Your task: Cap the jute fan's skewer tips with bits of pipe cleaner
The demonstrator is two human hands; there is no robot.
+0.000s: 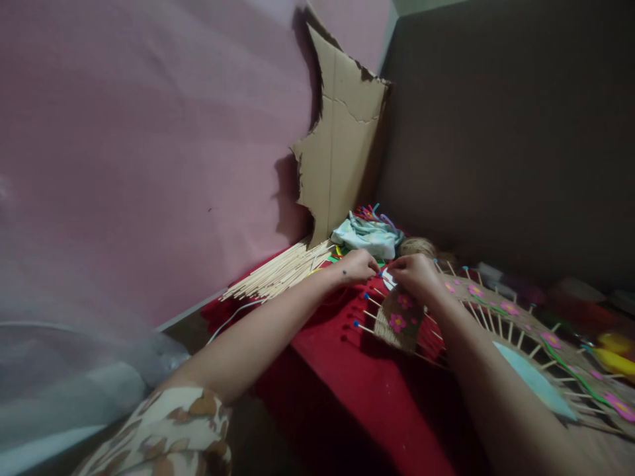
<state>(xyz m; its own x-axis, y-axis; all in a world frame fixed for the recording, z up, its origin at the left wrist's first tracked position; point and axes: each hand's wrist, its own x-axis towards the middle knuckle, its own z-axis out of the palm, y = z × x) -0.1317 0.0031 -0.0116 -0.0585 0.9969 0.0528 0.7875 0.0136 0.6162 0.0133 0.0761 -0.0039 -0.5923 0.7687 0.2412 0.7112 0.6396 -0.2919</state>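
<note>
My left hand (361, 266) is closed in a pinch just left of a small blue tip (380, 273). What its fingers hold, if anything, is too small to make out. Facing it, my right hand (415, 272) is also closed, its fingertips beside a small white piece (389, 278); its grip is hidden. Below the hands lies a stick-and-twine craft piece with a woven band (389, 324), pink flowers (397, 322) and thin sticks ending in blue tips (356, 324). My right wrist and forearm cover part of it.
A bundle of thin wooden sticks (280, 270) lies by the pink wall. Torn cardboard (337, 132) leans behind, near a pale green cloth (367, 235) and a twine ball (417, 247). Red cloth (347, 377) covers the table; a curved flowered stick frame (516, 324) spreads right.
</note>
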